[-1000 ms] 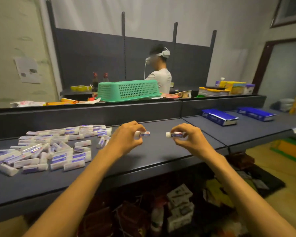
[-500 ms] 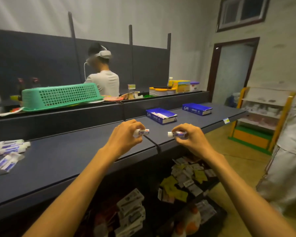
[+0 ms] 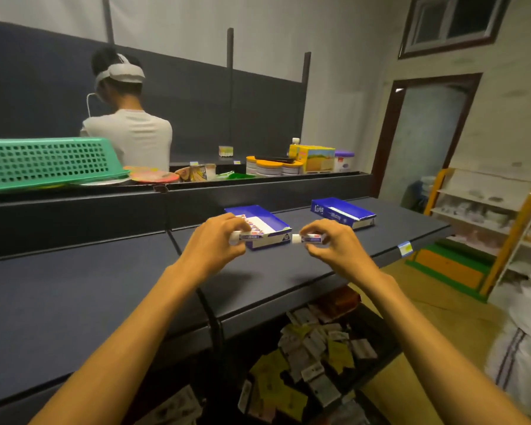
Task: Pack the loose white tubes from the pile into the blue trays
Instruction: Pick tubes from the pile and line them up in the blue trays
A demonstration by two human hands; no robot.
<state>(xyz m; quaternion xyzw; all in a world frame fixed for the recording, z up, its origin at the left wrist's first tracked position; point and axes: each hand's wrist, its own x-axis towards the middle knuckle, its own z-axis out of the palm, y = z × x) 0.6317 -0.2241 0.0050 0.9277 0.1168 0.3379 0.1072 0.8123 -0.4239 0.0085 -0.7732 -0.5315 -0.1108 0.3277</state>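
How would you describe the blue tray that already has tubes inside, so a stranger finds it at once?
Start at the long dark grey shelf top before the person. Two flat blue cardboard trays lie on it; take the nearer blue tray, just behind the left hand. Its top is open, showing a row of white tubes, whereas the farther blue tray looks closed.

Both bare forearms are reaching forward and converging over the counter (image 3: 74, 302); the left hand (image 3: 210, 245) is curling its fingers round a white tube (image 3: 245, 237); the right hand (image 3: 334, 245) is pinching another tube (image 3: 308, 239) between thumb and fingertips; the two grips are sitting level, near but apart.
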